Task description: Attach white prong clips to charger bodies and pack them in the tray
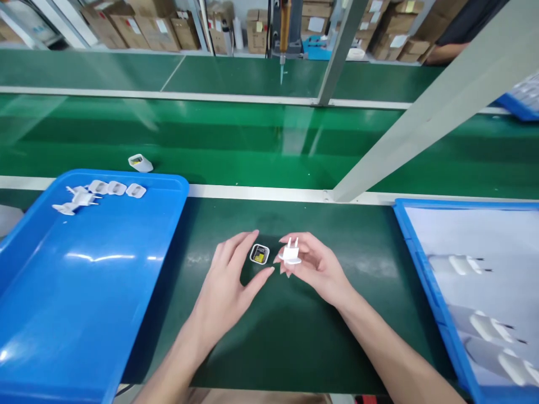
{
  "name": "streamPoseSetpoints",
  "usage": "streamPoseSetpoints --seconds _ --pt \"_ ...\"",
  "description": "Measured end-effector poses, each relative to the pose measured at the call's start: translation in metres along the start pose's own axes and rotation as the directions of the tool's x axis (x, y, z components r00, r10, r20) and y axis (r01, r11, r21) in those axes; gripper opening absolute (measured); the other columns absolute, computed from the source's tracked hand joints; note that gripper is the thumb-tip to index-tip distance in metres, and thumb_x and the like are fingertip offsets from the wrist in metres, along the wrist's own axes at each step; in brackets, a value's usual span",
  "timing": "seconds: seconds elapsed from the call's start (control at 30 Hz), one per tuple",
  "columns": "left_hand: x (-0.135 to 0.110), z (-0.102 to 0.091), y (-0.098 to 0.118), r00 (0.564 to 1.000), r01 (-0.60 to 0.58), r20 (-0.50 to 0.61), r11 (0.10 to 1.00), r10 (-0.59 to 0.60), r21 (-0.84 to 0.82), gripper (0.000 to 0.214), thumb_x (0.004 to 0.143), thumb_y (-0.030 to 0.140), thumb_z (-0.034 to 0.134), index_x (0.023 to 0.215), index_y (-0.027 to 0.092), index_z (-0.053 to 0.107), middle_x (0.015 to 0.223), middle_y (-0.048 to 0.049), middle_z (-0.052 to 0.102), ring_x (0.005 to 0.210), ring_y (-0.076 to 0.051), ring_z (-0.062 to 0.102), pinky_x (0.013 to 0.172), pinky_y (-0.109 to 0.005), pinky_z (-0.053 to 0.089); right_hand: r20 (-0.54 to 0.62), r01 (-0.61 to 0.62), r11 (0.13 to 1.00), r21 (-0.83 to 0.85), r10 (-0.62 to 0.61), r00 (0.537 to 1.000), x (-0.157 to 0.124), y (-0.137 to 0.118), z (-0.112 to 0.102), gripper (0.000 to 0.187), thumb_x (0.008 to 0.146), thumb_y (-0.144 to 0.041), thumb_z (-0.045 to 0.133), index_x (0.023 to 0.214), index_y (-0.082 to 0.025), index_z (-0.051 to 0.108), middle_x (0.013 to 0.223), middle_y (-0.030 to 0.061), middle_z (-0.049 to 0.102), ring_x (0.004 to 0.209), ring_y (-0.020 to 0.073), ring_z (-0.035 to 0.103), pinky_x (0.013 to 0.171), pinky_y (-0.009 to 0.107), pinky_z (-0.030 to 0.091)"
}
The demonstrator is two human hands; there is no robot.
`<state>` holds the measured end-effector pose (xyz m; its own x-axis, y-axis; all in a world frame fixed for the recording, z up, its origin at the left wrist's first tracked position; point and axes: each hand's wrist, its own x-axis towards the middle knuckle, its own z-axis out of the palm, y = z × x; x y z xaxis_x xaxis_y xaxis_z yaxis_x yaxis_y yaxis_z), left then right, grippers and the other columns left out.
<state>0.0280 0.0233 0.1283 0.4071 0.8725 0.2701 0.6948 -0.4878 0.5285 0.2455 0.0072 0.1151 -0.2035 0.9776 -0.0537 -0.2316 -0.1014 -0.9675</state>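
Note:
My right hand (315, 262) pinches a white two-pin plug cap (290, 253), its pins pointing up and away. Just left of it, a white charger housing (260, 254) has its open end facing up, with a black and yellow part showing inside. Around that housing curves my left hand (229, 275), thumb and forefinger apart on either side; no contact with it is visible. Both hands are over the dark green worktop (269, 342).
On the left, a blue tray (92, 292) holds several white plug parts (84, 197). Another white housing (140, 163) lies on the green conveyor belt (236, 157). At right, a paper-lined blue tray (433, 303) carries chargers with pins. A slanted metal post (421, 118) rises beyond my right hand.

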Motion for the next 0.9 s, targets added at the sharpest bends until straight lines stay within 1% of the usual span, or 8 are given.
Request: streamPoseSetpoints --seconds 0.07,0.13,0.27,0.4,0.57,0.73,0.8,0.9 --pt "0.0 0.007 -0.009 0.997 -0.021 0.076 0.999 0.024 -0.042 0.04 0.102 0.033 0.061 0.14 0.026 0.052 0.136 -0.0075 0.063 0.124 -0.024 0.06 0.103 -0.037 0.051 0.011 -0.058 0.992 0.11 0.057 0.998 0.002 -0.001 0.001 0.039 0.091 -0.036 0.077 0.126 -0.026 0.063 0.108 0.0052 0.07 0.082 0.0171 0.068 0.075 0.034 0.06" --pt "-0.002 0.012 -0.014 0.996 -0.015 0.092 0.998 0.021 -0.069 0.028 0.103 0.029 0.06 0.13 0.025 0.057 0.126 -0.0053 0.067 0.115 -0.023 0.063 0.1 -0.036 0.051 0.013 -0.098 0.976 0.192 0.098 0.995 0.004 -0.002 0.002 0.039 0.092 -0.037 0.076 0.127 -0.026 0.065 0.112 0.0068 0.068 0.086 0.0181 0.067 0.076 0.035 0.06" --pt "-0.006 0.015 -0.017 0.999 0.005 0.053 0.994 0.001 -0.112 0.017 0.099 0.03 0.066 0.112 0.022 0.059 0.108 -0.0035 0.069 0.098 -0.021 0.064 0.087 -0.035 0.051 -0.004 -0.131 0.954 0.269 0.137 0.991 0.005 -0.006 0.004 0.035 0.092 -0.038 0.077 0.124 -0.024 0.07 0.111 0.0075 0.068 0.091 0.0187 0.066 0.078 0.033 0.06" --pt "-0.005 0.019 -0.018 0.999 -0.026 0.027 0.985 0.031 -0.168 0.017 0.097 0.029 0.068 0.11 0.022 0.06 0.104 -0.0037 0.067 0.097 -0.021 0.063 0.085 -0.033 0.05 -0.029 -0.131 0.96 0.249 0.142 0.989 0.004 -0.009 0.003 0.037 0.094 -0.045 0.074 0.123 -0.023 0.072 0.112 0.0081 0.068 0.094 0.0194 0.067 0.085 0.035 0.061" --pt "-0.006 0.031 -0.017 0.997 -0.065 -0.043 0.996 0.062 -0.065 0.023 0.097 0.035 0.068 0.113 0.02 0.061 0.095 -0.0032 0.068 0.083 -0.02 0.061 0.076 -0.035 0.045 -0.146 -0.043 0.997 0.06 0.052 0.988 -0.003 -0.007 0.012 0.021 0.096 -0.034 0.074 0.115 -0.027 0.071 0.115 0.0052 0.068 0.106 0.0225 0.072 0.098 0.042 0.061" --pt "-0.007 0.035 -0.013 0.999 -0.042 -0.009 0.999 0.042 -0.035 0.038 0.092 0.055 0.071 0.096 0.018 0.061 0.085 -0.0021 0.066 0.076 -0.021 0.059 0.072 -0.037 0.04 -0.108 0.132 0.979 -0.155 -0.15 0.983 -0.012 0.002 0.028 0.018 0.094 -0.016 0.073 0.106 -0.03 0.071 0.129 0.0035 0.062 0.122 0.0247 0.068 0.106 0.044 0.057" --pt "-0.007 0.032 -0.012 0.998 -0.043 0.05 0.997 0.046 -0.059 0.032 0.091 0.047 0.072 0.098 0.018 0.061 0.086 -0.0016 0.067 0.078 -0.022 0.059 0.073 -0.037 0.038 -0.073 0.183 0.928 -0.324 -0.217 0.973 -0.011 0.006 0.028 0.017 0.093 -0.016 0.075 0.102 -0.03 0.073 0.123 0.0038 0.063 0.117 0.0236 0.068 0.101 0.043 0.058" --pt "-0.008 0.028 -0.012 0.994 -0.062 0.09 0.995 0.069 -0.075 0.019 0.087 0.03 0.072 0.096 0.018 0.06 0.087 0.0 0.067 0.079 -0.021 0.056 0.075 -0.037 0.036 -0.02 0.184 0.768 -0.614 -0.247 0.969 -0.008 0.007 0.022 0.012 0.091 -0.02 0.078 0.099 -0.028 0.075 0.107 0.0037 0.063 0.101 0.0217 0.066 0.09 0.04 0.057"
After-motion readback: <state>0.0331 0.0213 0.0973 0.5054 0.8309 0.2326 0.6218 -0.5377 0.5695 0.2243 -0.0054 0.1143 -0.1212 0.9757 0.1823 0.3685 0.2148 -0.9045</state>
